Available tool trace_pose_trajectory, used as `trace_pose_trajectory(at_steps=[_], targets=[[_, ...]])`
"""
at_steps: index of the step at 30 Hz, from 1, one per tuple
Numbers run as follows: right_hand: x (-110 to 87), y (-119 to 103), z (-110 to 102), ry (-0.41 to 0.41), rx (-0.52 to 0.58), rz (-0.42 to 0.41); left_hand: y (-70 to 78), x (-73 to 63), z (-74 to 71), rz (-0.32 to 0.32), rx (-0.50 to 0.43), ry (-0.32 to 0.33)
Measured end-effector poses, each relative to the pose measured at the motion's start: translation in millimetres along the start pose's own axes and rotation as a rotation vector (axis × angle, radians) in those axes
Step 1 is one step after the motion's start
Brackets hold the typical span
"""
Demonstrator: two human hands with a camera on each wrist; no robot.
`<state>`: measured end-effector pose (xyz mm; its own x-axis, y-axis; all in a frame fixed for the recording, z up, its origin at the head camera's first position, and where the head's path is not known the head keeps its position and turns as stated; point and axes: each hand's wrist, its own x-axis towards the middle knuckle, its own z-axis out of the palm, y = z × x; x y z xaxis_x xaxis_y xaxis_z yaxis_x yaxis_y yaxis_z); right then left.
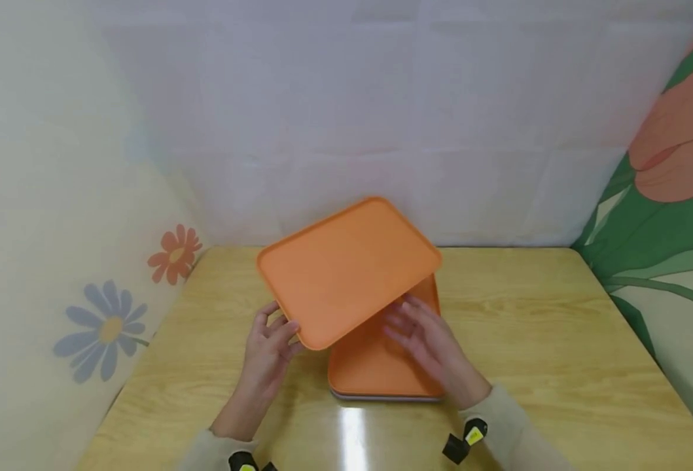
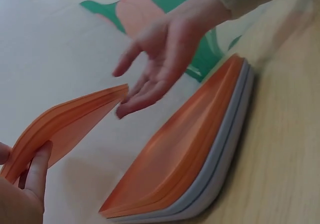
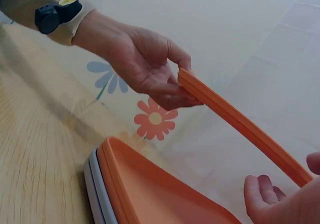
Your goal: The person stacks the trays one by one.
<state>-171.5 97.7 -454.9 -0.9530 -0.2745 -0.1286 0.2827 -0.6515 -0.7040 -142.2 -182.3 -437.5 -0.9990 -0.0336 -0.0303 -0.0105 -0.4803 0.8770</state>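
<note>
My left hand (image 1: 269, 350) pinches an orange rectangular tray (image 1: 349, 271) by its left edge near the front corner, thumb on top and fingers beneath. Held up in the air, the tray sits tilted and turned askew. Under it lies a stack: another orange tray (image 1: 375, 369) on top of grey ones (image 2: 227, 154). My right hand (image 1: 431, 343) is over the stack, its fingers loosely extended beside the raised tray's near right edge. In the left wrist view the right hand (image 2: 167, 59) has its thumb spread away from the fingers; whether it touches the tray is hard to tell.
The stack stands on a light wooden table (image 1: 529, 327), near its middle. A white sheet (image 1: 346, 118) hangs behind the table's far edge. Flower-patterned walls (image 1: 110, 327) flank the left and right sides.
</note>
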Motion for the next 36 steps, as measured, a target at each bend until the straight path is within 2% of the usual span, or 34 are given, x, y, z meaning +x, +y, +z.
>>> trace_pose_trajectory(at_steps=[5,12,21,26,31,34,36], targets=[[4.3,2,5,0.05,0.048,-0.069,-15.8,0.8,12.9,0.012,0.003,0.027],[11.4,1,7,0.179,0.055,-0.131,-34.4,2.5,25.2,0.0,0.059,-0.037],[14.6,-7,-2,0.225,0.04,-0.152,-47.5,5.4,28.7,-0.058,0.056,-0.071],[15.3,-20,-12,0.226,-0.016,-0.127,-38.7,12.1,22.1,-0.128,0.072,-0.063],[15.2,-39,-28,0.193,-0.062,-0.065,-15.8,28.8,4.5,-0.164,0.072,-0.025],[14.4,-51,-37,0.146,-0.093,-0.053,-0.2,40.2,-6.2,-0.192,0.088,-0.069],[13.5,-59,-43,0.108,-0.111,-0.05,8.4,47.9,-12.4,-0.217,0.145,-0.123]])
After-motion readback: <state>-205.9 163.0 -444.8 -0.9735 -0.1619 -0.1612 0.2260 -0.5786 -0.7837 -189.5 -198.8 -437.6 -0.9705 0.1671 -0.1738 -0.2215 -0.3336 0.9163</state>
